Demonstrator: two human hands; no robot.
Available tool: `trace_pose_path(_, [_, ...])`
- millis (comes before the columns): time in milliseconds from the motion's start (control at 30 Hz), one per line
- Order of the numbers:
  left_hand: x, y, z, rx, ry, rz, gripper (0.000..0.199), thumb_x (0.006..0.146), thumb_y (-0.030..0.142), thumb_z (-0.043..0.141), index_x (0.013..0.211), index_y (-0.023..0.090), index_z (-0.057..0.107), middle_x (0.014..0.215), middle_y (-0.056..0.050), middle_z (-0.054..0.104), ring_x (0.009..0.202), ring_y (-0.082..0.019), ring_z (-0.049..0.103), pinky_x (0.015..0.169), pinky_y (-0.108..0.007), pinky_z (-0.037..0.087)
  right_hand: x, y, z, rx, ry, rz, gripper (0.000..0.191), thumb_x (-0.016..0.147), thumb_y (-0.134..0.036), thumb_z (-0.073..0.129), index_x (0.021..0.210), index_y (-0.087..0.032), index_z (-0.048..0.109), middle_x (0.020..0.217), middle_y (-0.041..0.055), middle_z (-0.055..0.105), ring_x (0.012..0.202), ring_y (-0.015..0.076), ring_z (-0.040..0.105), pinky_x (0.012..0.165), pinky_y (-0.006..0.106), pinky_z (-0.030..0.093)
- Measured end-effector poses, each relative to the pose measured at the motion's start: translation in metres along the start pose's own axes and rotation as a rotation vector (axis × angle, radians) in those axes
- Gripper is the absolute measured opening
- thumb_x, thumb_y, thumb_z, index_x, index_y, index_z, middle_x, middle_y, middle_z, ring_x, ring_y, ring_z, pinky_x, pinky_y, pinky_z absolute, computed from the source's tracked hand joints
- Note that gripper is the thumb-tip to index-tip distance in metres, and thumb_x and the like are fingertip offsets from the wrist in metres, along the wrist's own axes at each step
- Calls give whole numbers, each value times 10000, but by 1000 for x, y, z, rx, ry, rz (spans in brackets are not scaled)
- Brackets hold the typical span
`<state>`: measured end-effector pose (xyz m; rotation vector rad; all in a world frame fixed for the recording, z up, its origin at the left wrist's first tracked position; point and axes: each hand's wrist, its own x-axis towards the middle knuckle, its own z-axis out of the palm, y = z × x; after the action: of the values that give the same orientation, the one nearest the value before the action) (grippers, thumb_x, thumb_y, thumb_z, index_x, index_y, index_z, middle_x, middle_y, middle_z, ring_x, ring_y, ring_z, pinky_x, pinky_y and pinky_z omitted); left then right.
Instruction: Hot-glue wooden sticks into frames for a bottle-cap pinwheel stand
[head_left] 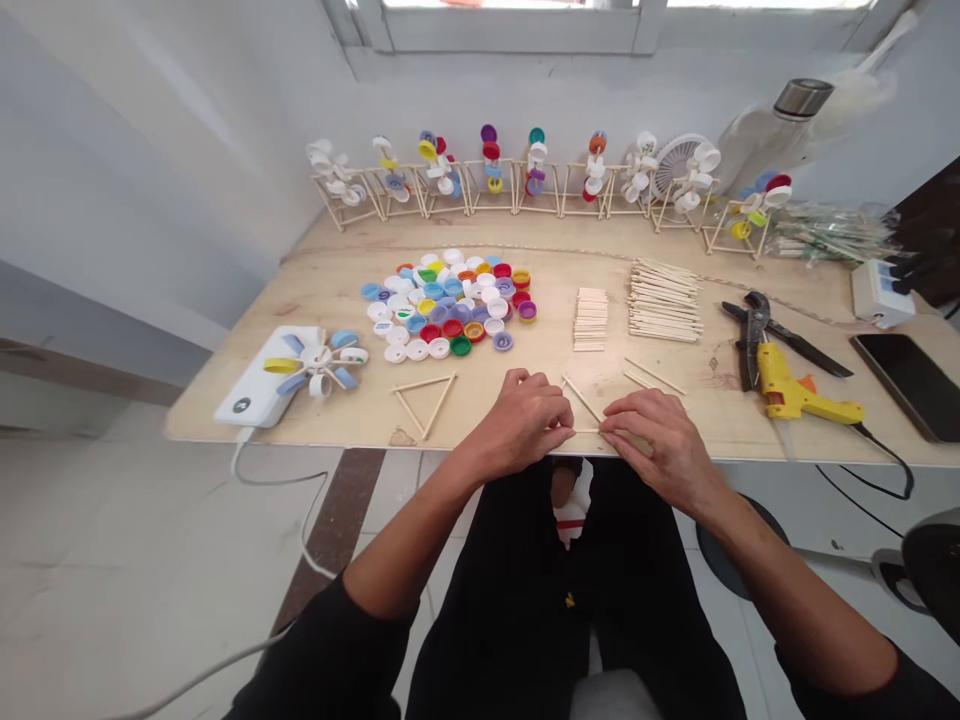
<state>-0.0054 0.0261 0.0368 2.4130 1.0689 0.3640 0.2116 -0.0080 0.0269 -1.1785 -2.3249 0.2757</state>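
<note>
Close to the table's front edge, my left hand (527, 418) pinches one end of a thin wooden stick lying along the edge. The fingertips of my right hand (664, 440) close on its other end, where a slanted wooden stick (582, 398) meets it. Whether the two sticks are joined is hidden by the fingers. Left of my hands lies a triangle of wooden sticks (439, 406). Two loose sticks (655, 377) rest just beyond my right hand. Farther back are a pile of short sticks (591, 320) and a larger pile of longer ones (664, 302).
Many coloured bottle caps (452, 328) lie centre-left. A cap wheel (319, 358) leans on a white power bank (262, 385). Stick frames with cap wheels (491, 175) line the wall. At right are pliers (754, 335), a yellow glue gun (784, 385) and a phone (911, 380).
</note>
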Motion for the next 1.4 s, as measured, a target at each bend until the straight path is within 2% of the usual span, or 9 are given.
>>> trace_pose_path(133, [-7, 1, 1, -25, -7, -3, 108, 811, 200, 552, 707, 185, 571, 752, 10, 650, 821, -156, 513, 893, -347, 253, -2, -3, 7, 10, -14, 5, 112, 884, -219, 522, 835, -220, 622, 947, 44, 668, 906, 190, 563, 813, 373, 405])
trace_pose_path(233, [-15, -3, 3, -66, 32, -44, 116, 834, 260, 555, 745, 194, 589, 774, 3, 648, 838, -164, 521, 894, -350, 274, -2, -4, 11, 17, -1, 22, 103, 881, -203, 519, 828, -218, 606, 972, 48, 658, 933, 199, 549, 825, 383, 400])
trace_pose_path(367, [-32, -16, 9, -99, 191, -206, 153, 878, 256, 478, 809, 203, 604, 823, -19, 657, 857, -172, 542, 895, -357, 309, -5, 1, 15, 2, 45, 56, 73, 870, -189, 527, 844, -220, 587, 1006, 51, 650, 985, 215, 533, 838, 398, 394])
trace_pose_path(467, [-42, -25, 14, -92, 191, -274, 166, 879, 234, 456, 852, 215, 619, 855, -29, 670, 884, -183, 553, 904, -372, 317, -6, 4, 18, -12, 52, 60, 69, 865, -177, 530, 844, -220, 580, 1002, 51, 646, 989, 219, 527, 843, 405, 390])
trace_pose_path(867, [-45, -29, 23, -113, 224, -212, 195, 840, 123, 478, 891, 220, 641, 814, -2, 652, 867, -168, 544, 927, -385, 293, -2, -1, 22, -44, 60, 19, 95, 867, -158, 517, 827, -216, 580, 1001, 63, 645, 984, 226, 530, 824, 402, 385])
trace_pose_path(1400, [-43, -32, 28, -84, 223, -176, 161, 828, 163, 526, 872, 237, 662, 792, 6, 630, 859, -169, 526, 915, -392, 274, -2, 0, 24, -49, 48, 16, 84, 863, -157, 527, 834, -214, 581, 1010, 55, 640, 999, 222, 515, 848, 402, 377])
